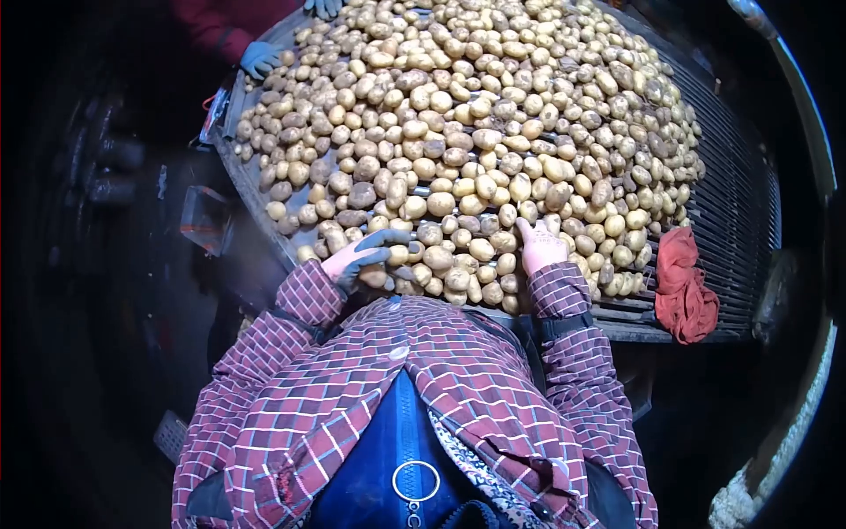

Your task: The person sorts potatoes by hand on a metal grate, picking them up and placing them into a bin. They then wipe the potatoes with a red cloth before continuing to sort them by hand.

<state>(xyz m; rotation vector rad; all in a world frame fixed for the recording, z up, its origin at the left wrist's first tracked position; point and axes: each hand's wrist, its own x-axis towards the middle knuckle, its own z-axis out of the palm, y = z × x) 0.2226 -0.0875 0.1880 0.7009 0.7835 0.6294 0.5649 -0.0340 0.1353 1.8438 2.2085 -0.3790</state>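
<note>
Many potatoes (458, 132) lie spread over a dark slatted sorting table (727, 194). My left hand (363, 257), in a pink and grey glove, rests at the table's near edge with its fingers curved over a potato (373, 276); whether it grips that potato is unclear. To the right, my right hand (541, 244), in a pink glove, reaches onto the near potatoes with its index finger stretched forward. Its other fingers look bent, and I see nothing held in it.
A red cloth (684, 286) lies on the slats at the right near corner. Across the table at the far left, a co-worker's blue-gloved hand (261, 59) touches the potatoes' edge. A clear container (205, 219) is left of the table. A curved pipe (806, 97) runs along the right.
</note>
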